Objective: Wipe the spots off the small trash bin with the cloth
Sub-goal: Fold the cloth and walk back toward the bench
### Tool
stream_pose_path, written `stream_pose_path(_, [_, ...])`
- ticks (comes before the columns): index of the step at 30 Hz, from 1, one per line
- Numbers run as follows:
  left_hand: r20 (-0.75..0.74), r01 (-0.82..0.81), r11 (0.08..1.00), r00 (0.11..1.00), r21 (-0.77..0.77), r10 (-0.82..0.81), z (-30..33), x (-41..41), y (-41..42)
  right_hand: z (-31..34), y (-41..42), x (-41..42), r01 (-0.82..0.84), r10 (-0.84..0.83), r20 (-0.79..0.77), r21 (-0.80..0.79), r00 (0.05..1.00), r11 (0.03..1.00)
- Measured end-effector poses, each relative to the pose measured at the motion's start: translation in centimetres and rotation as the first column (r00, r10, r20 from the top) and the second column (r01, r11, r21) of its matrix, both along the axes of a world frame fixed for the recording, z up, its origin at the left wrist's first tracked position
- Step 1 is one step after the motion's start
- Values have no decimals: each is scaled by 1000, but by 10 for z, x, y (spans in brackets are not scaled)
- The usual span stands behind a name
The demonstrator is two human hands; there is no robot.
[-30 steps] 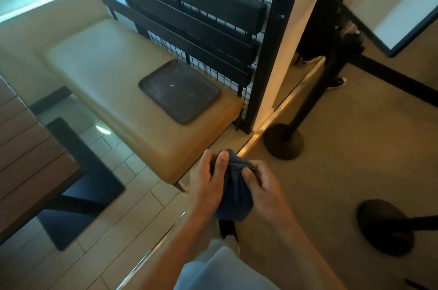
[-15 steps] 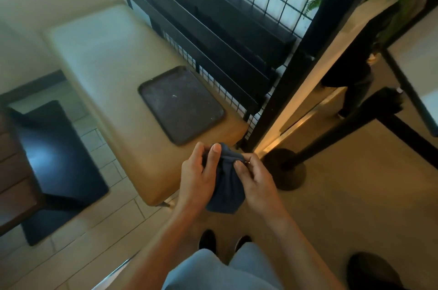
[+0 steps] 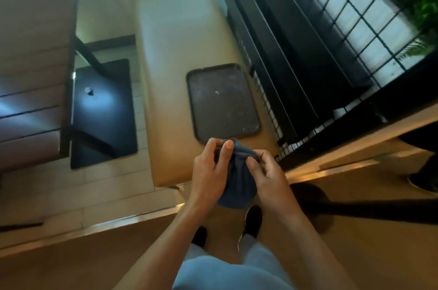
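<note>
Above the bench [image 3: 166, 123] end, left hand [image 3: 208, 171] and right hand [image 3: 267, 175] — thumbs up — pinch the bunched cloth [image 3: 237, 185].

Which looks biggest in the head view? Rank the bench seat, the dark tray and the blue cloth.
1. Bench seat, clearly largest.
2. Dark tray.
3. Blue cloth, smallest, though bunched between the left hand and right hand and nearer the camera.

A long tan padded bench [image 3: 180, 35] runs from the upper middle of the frame down to the centre. On its near end, toward the right edge, lies a dark rectangular tray [image 3: 222, 102] with rounded corners, its surface dusty and speckled. The rest of the seat is bare cushion.
</note>
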State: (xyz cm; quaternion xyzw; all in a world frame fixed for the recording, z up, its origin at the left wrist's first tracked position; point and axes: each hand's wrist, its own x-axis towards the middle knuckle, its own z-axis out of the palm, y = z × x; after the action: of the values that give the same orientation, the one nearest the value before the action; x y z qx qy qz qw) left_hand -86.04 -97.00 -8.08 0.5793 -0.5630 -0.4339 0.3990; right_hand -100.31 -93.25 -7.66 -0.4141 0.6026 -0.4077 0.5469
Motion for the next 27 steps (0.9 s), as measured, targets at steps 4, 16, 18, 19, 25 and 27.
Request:
stream_pose_path(4, [13, -112, 994, 994, 4, 112, -5, -23, -1, -6, -20, -28, -104, 104, -18, 19, 994, 994])
stream_pose_path(16, [81, -133, 988, 989, 83, 127, -36, -46, -22, -44, -77, -63, -207, 211, -40, 98, 977, 974])
stream_pose_path(18, [103, -121, 988, 988, 93, 111, -48, -47, -33, -53, -92, -64, -199, 205, -45, 111, 978, 974])
stream_pose_path(19, [112, -119, 988, 988, 103, 108, -54, -47, -40, -58, -99, -63, -201, 209, -57, 116, 976, 973])
stream_pose_path(25, [150, -119, 983, 984, 137, 98, -93, -49, -88, -93, -146, -62, -220, 236, -140, 118, 962, 968])
stream_pose_path(27, [141, -122, 980, 985, 158, 99, -111, -48, -112, -110, -170, -60, -220, 238, -134, 134, 962, 966])
